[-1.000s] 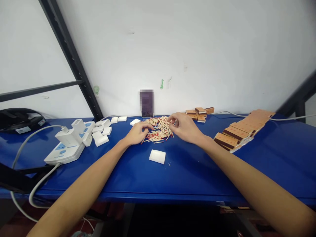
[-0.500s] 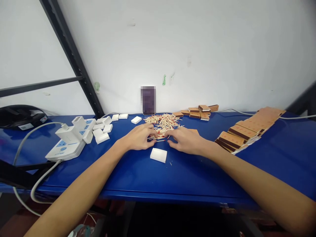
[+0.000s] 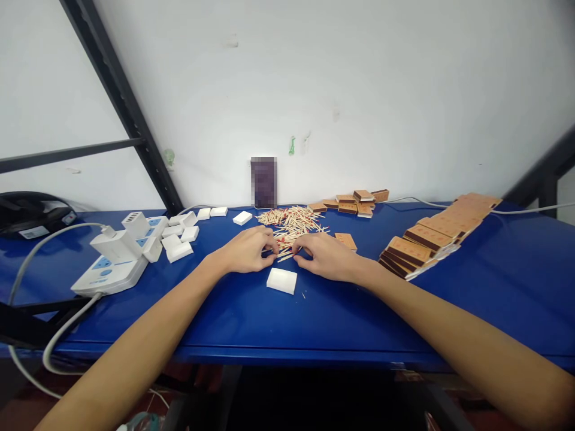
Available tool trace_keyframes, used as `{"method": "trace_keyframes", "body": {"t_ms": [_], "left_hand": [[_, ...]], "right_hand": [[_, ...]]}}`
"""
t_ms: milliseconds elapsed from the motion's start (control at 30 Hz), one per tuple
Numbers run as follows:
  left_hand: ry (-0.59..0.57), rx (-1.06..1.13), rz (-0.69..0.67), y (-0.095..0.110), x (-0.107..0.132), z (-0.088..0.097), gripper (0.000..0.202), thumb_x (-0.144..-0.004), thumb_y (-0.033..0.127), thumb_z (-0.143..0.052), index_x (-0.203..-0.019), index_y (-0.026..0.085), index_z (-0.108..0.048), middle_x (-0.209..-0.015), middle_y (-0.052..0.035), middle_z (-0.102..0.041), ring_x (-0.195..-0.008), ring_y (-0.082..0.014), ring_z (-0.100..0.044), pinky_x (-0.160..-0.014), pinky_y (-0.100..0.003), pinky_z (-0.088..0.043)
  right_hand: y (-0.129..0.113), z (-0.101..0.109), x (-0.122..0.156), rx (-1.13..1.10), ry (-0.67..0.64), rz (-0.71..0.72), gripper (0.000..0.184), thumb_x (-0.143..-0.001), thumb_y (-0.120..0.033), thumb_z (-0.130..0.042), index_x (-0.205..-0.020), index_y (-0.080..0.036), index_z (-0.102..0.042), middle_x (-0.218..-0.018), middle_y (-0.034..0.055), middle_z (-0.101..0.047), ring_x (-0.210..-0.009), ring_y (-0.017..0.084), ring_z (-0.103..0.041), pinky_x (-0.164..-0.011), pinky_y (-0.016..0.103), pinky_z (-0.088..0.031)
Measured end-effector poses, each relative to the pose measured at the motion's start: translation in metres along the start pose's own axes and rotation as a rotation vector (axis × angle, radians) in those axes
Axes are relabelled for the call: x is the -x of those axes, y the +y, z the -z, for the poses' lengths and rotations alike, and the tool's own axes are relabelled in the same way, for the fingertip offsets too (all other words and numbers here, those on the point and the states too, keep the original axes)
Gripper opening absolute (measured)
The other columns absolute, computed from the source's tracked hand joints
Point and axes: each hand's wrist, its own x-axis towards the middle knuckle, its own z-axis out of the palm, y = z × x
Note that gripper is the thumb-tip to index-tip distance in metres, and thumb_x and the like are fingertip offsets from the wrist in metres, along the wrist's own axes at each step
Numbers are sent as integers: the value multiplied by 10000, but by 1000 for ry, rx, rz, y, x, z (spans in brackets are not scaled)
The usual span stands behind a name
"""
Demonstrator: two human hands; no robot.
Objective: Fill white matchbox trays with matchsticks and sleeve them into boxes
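Head view: heap of thin red-tipped wooden matches (image 3: 297, 220), axes mixed, spreads ahead from between left hand (image 3: 252, 249) and right hand (image 3: 324, 255). Both flank heap's near edge, about equally close, curled narrow; can't tell grip.

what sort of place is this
Probably an indoor workspace: a blue table against a white wall, with a pile of matches and a power strip on it.

I record a matte white wall (image 3: 413, 108) with scuffs and green marks, a glossy blue bench (image 3: 251, 326) along it, a slanting black metal post (image 3: 117, 90), and reddish flooring (image 3: 31, 410) below.
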Motion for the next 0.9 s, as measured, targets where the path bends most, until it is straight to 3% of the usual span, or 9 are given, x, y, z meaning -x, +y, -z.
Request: {"method": "trace_keyframes", "body": {"t_ms": [167,633,833,900], "left_hand": [[-3,35,-11,3,-1,0,116,-789,195,-588,-822,204,-699,-832,-20,-622,-790,-168,-555,-736,-288,-401],[4,142,-58,7,-3,-6,228,-800,109,-531,-920,190,-707,-829,-17,-652,-783,-154,-558,-716,-277,-416],[22,220,-71,9,-4,-8,151,-863,265,-596,-891,179,-717,-772,-21,-636,-740,-145,-552,-678,-261,-408],[18,241,-70,9,-5,-8,134,-855,253,-612,-867,175,-721,-773,-21,-641,-735,-139,-557,-679,-256,-410]], "right_hand": [[-1,1,1,-8,19,-6,168,-856,-260,-562,-982,-214,-664,-812,29,-657,-687,149,-546,-623,264,-341],[-2,2,2,-35,-20,61,125,-851,-264,-569,-758,-185,-598,-759,14,-624,-659,122,-495,-603,251,-296],[-7,4,2,-96,-42,41,168,-850,-284,-577,-727,-178,-618,-669,-11,-589,-590,101,-458,-582,242,-284],[-8,8,2,-120,-65,44,221,-886,-293,-523,-729,-178,-630,-646,-14,-582,-572,99,-453,-575,241,-285]]}}
